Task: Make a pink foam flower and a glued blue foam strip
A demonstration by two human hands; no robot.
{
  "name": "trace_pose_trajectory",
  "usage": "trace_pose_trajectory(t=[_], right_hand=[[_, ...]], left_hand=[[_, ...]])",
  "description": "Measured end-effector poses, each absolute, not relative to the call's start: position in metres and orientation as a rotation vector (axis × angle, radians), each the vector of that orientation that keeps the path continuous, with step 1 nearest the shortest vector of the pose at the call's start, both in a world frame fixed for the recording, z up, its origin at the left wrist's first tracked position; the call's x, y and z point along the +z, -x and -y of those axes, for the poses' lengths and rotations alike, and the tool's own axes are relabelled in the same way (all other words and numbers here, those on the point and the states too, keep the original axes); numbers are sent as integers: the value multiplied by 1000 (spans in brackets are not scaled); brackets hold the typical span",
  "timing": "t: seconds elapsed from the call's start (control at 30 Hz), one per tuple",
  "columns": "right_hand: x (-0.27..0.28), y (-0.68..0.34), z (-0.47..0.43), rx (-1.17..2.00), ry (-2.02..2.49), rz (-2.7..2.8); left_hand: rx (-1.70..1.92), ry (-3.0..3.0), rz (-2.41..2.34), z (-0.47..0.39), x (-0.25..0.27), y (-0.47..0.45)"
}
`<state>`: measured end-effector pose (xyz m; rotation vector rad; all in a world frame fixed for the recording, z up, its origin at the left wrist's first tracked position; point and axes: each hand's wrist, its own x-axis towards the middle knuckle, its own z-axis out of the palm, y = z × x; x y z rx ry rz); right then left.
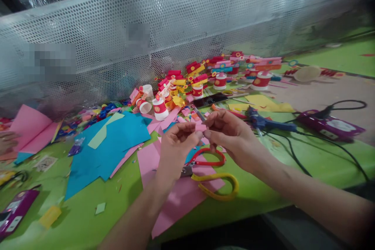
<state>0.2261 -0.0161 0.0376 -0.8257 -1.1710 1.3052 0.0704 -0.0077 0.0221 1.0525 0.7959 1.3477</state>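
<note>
A small piece of pink paper (200, 127) is pinched between the fingertips of both hands, above the table's middle. My left hand (179, 144) is closed on its left end. From the other side, my right hand (231, 134) closes on its right edge. Below them lie scissors with one red and one yellow handle (231, 191), resting on a pink paper sheet (175, 207). The scissor blades are partly hidden behind my left wrist. Whether the pink piece is folded or rolled I cannot tell.
Blue paper (111, 148) spreads to the left. Several decorated paper cups (160, 108) stand along a perforated metal partition (164, 19). A blue glue gun (269, 124) and a purple power strip (331, 125) with cables lie right. Another power strip (17, 211) is at front left.
</note>
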Motion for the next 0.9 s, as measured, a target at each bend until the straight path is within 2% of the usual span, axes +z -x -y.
trace_pose_trajectory(t=[0.13,0.6,0.9], right_hand=[[36,-225,16,1256,840,1197],[35,-228,24,1394,813,1153],[34,-231,28,1307,834,1192]], left_hand=[[1303,-1026,-767,8,19,-69],[1370,-1208,-811,13,17,-73],[1299,-1200,-755,10,13,-71]])
